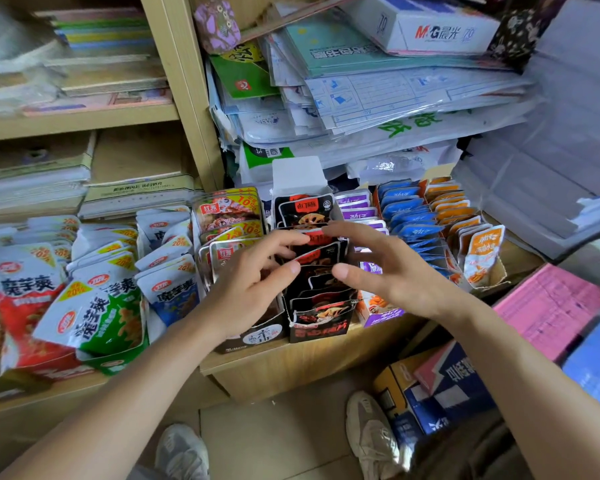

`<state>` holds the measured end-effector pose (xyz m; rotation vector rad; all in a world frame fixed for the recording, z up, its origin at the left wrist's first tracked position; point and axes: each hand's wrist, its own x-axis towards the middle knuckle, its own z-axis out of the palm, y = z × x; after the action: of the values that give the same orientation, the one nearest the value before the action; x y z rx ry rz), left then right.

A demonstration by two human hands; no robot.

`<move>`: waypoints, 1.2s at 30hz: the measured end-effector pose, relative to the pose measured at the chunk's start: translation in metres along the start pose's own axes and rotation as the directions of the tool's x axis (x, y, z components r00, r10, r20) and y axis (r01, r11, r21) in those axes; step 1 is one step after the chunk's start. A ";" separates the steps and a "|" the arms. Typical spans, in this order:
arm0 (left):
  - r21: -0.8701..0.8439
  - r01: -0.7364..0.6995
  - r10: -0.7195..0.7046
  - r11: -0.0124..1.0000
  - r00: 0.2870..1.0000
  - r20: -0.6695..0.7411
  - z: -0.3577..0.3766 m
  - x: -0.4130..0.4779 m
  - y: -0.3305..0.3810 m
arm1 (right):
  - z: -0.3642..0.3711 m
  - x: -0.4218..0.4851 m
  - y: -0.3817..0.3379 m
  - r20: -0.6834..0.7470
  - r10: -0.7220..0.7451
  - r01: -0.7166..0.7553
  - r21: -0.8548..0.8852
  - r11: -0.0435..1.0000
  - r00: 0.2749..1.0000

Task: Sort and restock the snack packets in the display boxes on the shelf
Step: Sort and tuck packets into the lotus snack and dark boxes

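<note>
A black display box point(317, 330) stands at the shelf's front edge, filled with a row of upright black snack packets point(321, 306). My left hand point(257, 285) reaches in from the left, its thumb and curled fingers pinching a few packets in the middle of the row. My right hand point(388, 271) hovers on the right side of the same row, fingers spread and fairly straight, index tip and thumb touching packet edges. Further boxes flank it: red-yellow packets point(229, 213) to the left, purple packets point(355, 209), blue packets point(413, 230) and orange packets point(482, 247) to the right.
White and green packets point(94, 317) fill boxes on the lower left shelf. Stacked papers and plastic sleeves point(395, 98) tower behind the boxes. A pink stack point(548, 306) lies at the right. Cardboard boxes point(440, 386) sit on the floor beside my shoes point(371, 431).
</note>
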<state>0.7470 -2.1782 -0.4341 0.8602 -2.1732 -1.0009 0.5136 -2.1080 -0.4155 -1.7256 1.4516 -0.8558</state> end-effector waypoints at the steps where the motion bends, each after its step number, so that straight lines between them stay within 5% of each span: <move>1: 0.019 -0.020 0.020 1.000 1.000 -0.017 0.002 -0.005 0.001 | 0.002 -0.007 0.001 0.014 0.023 -0.024 0.062 0.998 1.000; 5: 0.104 0.023 -0.023 0.994 1.000 0.000 0.026 -0.027 0.005 | 0.027 -0.025 -0.005 -0.040 0.170 -0.137 0.431 0.892 0.985; 8: 0.267 0.023 -0.034 0.963 0.999 0.035 0.039 -0.028 0.006 | 0.046 -0.024 -0.004 -0.042 0.185 -0.153 0.403 0.902 0.982; 14: 0.246 0.028 -0.074 0.969 0.980 0.183 0.025 -0.017 0.003 | 0.042 -0.022 -0.008 0.057 0.125 -0.138 0.390 0.910 0.990; 19: 0.220 0.191 -0.195 0.957 0.981 -0.004 0.021 -0.027 0.008 | 0.039 -0.038 -0.001 -0.138 0.201 -0.106 0.505 0.856 0.970; 22: 0.250 0.327 -0.333 0.911 0.943 -0.018 0.031 -0.044 0.014 | 0.051 -0.046 -0.004 -0.067 0.216 -0.172 0.404 0.898 0.974; 29: 0.426 0.172 -0.209 0.888 0.977 0.041 0.026 -0.025 0.007 | 0.060 -0.029 -0.015 0.001 0.176 -0.175 0.117 0.978 0.984; 36: 0.413 0.059 -0.097 0.909 0.993 0.072 0.008 -0.010 0.003 | 0.040 -0.024 -0.012 -0.054 0.187 -0.154 0.376 0.914 0.981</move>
<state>0.7466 -2.1660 -0.4379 1.1179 -2.4928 -0.6324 0.5496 -2.0784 -0.4270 -1.2742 1.3696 -1.0459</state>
